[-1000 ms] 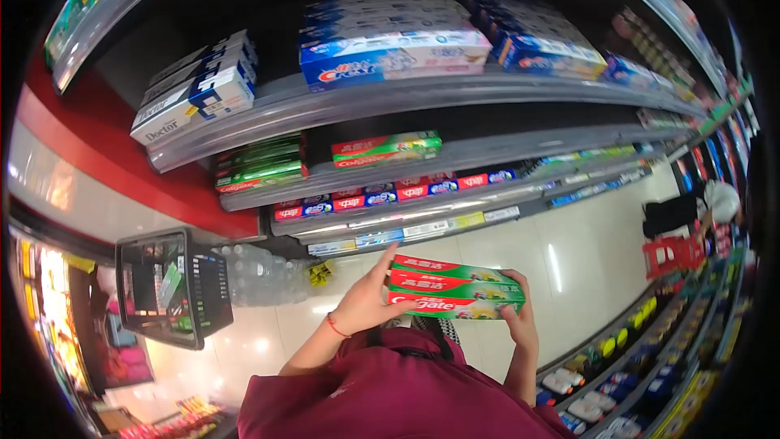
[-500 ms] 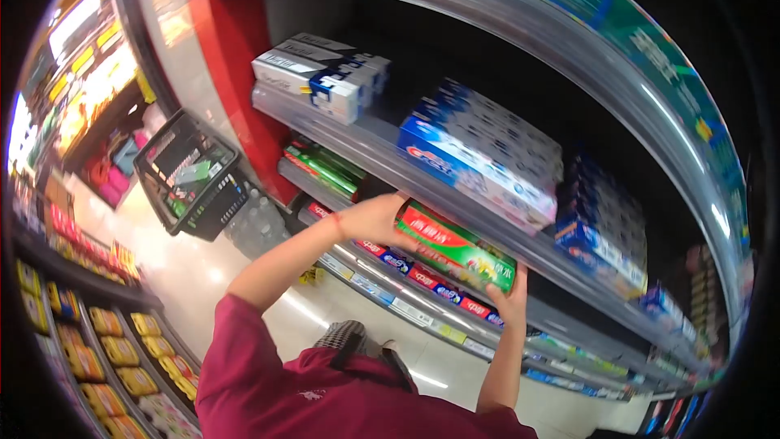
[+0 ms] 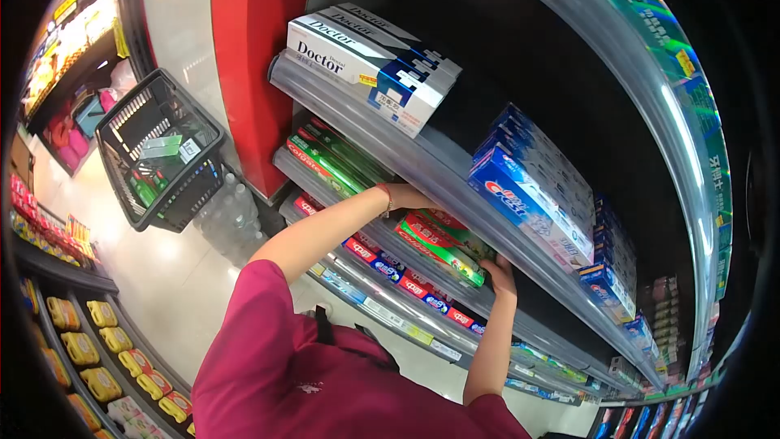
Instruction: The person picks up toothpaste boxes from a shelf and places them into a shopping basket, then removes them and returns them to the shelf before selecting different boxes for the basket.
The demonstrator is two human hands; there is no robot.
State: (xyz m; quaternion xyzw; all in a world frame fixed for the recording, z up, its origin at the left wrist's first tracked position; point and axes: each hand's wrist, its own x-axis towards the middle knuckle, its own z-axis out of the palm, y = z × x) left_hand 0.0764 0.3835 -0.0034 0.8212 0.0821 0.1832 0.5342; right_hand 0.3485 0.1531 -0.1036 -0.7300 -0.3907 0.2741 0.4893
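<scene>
Several red-and-green toothpaste boxes [image 3: 439, 254] lie together on the middle shelf, under the overhang of the shelf above. My left hand [image 3: 408, 197] reaches in over their left back end; its fingers are mostly hidden below the upper shelf's edge. At the right end of the same boxes, my right hand [image 3: 499, 276] grips them, thumb on the front side and the other fingers partly out of sight. Left of my left hand, on the same shelf, rest more green-and-red Colgate boxes [image 3: 329, 167].
White Doctor boxes [image 3: 349, 57] and blue Crest boxes [image 3: 528, 199] stand on the shelf [image 3: 366, 126] above. Red and blue cartons [image 3: 410, 279] line the shelf below. A black basket [image 3: 162, 150] holding green items stands at left, beside clear bottles [image 3: 227, 215]. Yellow packs [image 3: 101, 349] fill a lower-left rack.
The toothpaste boxes have moved deeper into the middle shelf and tilted. My left hand has gone in under the upper shelf. The view has shifted closer to the shelves.
</scene>
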